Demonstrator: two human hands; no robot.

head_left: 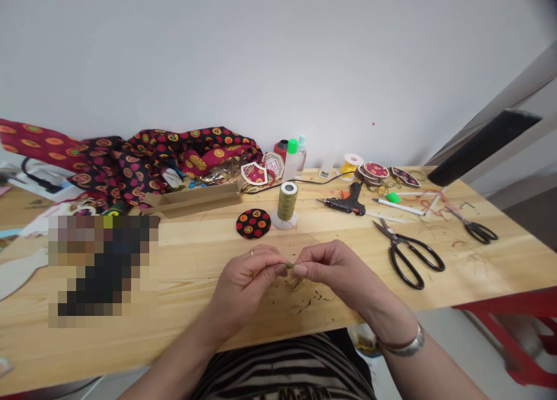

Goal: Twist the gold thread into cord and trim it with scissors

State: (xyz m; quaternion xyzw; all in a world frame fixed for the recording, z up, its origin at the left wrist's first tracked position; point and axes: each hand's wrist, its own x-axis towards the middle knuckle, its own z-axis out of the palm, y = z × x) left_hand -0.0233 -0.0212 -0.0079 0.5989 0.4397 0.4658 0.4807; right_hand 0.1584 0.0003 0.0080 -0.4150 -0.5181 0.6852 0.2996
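Above the table's front part, my left hand (250, 271) and my right hand (334, 269) meet, fingertips almost touching. Both pinch a small bundle of olive thread (296, 282), whose loose strands hang below the fingers. Fingers cover most of its upper part. Just beyond them stands an upright spool of olive thread (287, 206) on a white base. To the spool's left lies a round black fabric-covered disc (253, 224) with red and orange circles. Large black-handled scissors (407, 252) lie spread to the right of my right hand.
A black glue gun (348, 202) and a white pen (400, 207) lie at the back right, with smaller scissors (476, 229) farther right. Patterned cloth (174, 151) is heaped behind a long cardboard box (200, 202). Bottles (290, 162) stand near the wall. Dark scraps dot the wood.
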